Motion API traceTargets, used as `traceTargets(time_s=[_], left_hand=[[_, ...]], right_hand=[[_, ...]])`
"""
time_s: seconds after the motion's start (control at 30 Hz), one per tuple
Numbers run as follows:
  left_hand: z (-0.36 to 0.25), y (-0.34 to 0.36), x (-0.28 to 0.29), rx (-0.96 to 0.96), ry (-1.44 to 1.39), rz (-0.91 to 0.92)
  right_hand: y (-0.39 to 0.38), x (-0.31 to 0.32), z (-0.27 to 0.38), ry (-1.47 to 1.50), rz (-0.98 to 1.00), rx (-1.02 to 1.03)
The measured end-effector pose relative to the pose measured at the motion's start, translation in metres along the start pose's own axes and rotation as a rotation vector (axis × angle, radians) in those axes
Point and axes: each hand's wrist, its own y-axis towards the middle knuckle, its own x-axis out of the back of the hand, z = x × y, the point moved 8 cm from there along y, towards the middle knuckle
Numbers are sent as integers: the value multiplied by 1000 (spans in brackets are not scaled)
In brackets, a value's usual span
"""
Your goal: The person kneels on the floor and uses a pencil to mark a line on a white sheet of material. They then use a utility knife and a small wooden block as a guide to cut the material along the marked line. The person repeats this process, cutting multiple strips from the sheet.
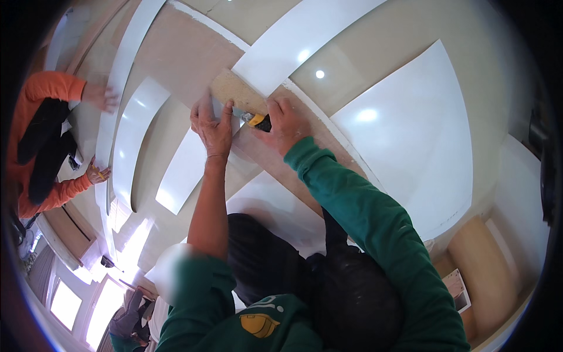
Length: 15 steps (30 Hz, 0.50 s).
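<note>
In my right hand (288,125) is a yellow-and-black utility knife (258,121), its metal nose pointing left toward my other hand. My left hand (214,126) presses down with fingers and thumb apart, beside a tan chipboard piece (237,88). A small pale strip end shows between that thumb and the fingers. Both hands work over a long brown board (182,56) on the floor. Just beyond them, the corner of a long white sheet (293,44) overlaps the chipboard. The knife's blade tip is too small to make out.
A large white panel (410,135) lies to the right. Curved white strips (138,132) and another white piece (185,170) lie left. At far left, a person in orange sleeves (58,85) has a yellow pencil-like thing in one hand (97,173). A wooden box-like piece (478,264) stands lower right.
</note>
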Motion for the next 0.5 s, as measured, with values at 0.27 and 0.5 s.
traceTargets(time_s=[0.27,0.5], left_hand=[[4,0,-4,-15,29,13],[2,0,-1,-9,-28,-13]], right_hand=[[-1,-2,-2,54,0,-2],[-1,-4,-3,32,0,-25]])
